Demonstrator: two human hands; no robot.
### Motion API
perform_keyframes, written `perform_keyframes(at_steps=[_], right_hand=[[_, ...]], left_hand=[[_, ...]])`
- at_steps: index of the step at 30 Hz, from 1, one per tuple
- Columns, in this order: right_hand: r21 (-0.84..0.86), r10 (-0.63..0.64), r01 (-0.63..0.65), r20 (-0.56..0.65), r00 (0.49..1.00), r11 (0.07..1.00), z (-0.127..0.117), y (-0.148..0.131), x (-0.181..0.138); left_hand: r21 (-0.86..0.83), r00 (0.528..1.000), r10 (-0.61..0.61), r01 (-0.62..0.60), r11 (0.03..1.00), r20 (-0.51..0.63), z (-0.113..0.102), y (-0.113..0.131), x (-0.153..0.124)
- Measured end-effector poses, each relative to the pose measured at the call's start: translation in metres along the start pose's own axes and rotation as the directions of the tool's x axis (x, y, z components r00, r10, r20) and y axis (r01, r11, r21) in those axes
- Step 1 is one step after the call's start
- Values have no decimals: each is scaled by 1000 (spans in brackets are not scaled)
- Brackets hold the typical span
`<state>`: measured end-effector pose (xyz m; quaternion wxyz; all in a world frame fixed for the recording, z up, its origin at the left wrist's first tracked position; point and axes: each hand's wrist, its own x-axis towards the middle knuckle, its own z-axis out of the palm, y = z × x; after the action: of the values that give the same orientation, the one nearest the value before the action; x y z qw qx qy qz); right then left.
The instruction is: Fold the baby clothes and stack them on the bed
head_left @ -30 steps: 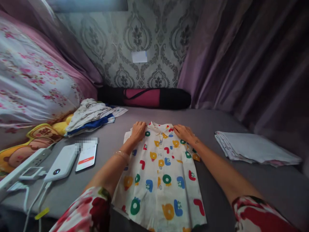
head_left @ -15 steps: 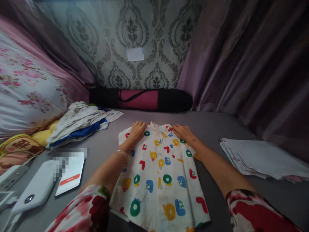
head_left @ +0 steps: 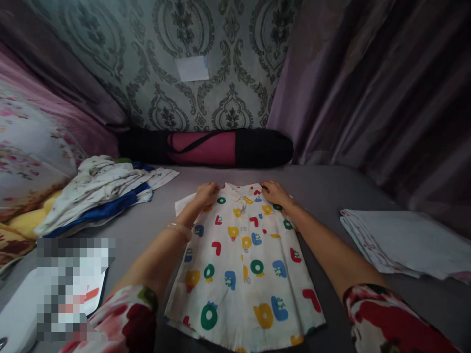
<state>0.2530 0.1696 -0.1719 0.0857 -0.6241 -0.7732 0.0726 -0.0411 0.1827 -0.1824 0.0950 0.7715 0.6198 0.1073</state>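
On the grey surface [head_left: 320, 189], your shirt [head_left: 235, 255] lies flat, a phone [head_left: 90, 294] to its left, folded cloth [head_left: 408, 240] right; your left hand [head_left: 206, 194] and right hand [head_left: 276, 192] touch the shirt's shoulders, pinching or resting, I cannot tell; heaped clothes [head_left: 103, 191] left, then a bag [head_left: 206, 147] along the patterned wall [head_left: 230, 54], purple curtains [head_left: 324, 88] flanking
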Motion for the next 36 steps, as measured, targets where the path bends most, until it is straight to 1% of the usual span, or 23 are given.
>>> perform_keyframes(at_steps=[3,7,10,13,16,18,20,22,24,26,29,31,32,34,36], right_hand=[[108,68,-72,40,997,992,3,0,14],[125,114,-119,51,992,985,8,-5,26],[128,156,-158,20,987,979,12,-11,27],[117,205,-201,-23,978,973,15,-17,25],[93,254,-246,-82,964,965,19,-25,20],[50,264,-260,-152,952,964,24,-30,17],[-1,254,-262,-228,940,965,29,-35,13],[-27,255,-272,-273,928,962,34,-39,11],[-19,282,-300,-288,915,954,36,-42,12],[36,291,-291,-234,928,956,32,-41,15],[167,251,-237,-67,966,957,12,-24,20],[223,246,-238,-11,969,945,-6,1,16],[237,263,-253,-11,965,938,-15,16,10],[257,312,-300,-7,950,919,-29,48,-8],[259,368,-363,31,929,895,-36,75,-32]], left_hand=[[-50,997,-63,66,997,48,-4,6,14],[-126,990,-126,134,983,70,0,20,23],[-153,990,-135,141,978,50,5,26,22],[-151,991,-131,128,980,-10,10,27,19],[-88,984,-125,114,990,-130,16,28,14],[-10,970,-108,108,994,-218,20,29,11],[69,960,-75,97,993,-271,25,30,9],[132,960,-45,84,988,-275,28,31,9],[172,970,-39,82,982,-240,30,31,9],[205,977,-65,108,973,-204,28,32,9],[253,974,-81,135,958,-214,20,40,5],[253,967,-35,101,962,-254,12,50,-1],[240,962,9,59,969,-273,9,56,-5],[198,952,120,-65,978,-282,6,72,-9],[141,938,255,-227,964,-233,9,91,-11]])
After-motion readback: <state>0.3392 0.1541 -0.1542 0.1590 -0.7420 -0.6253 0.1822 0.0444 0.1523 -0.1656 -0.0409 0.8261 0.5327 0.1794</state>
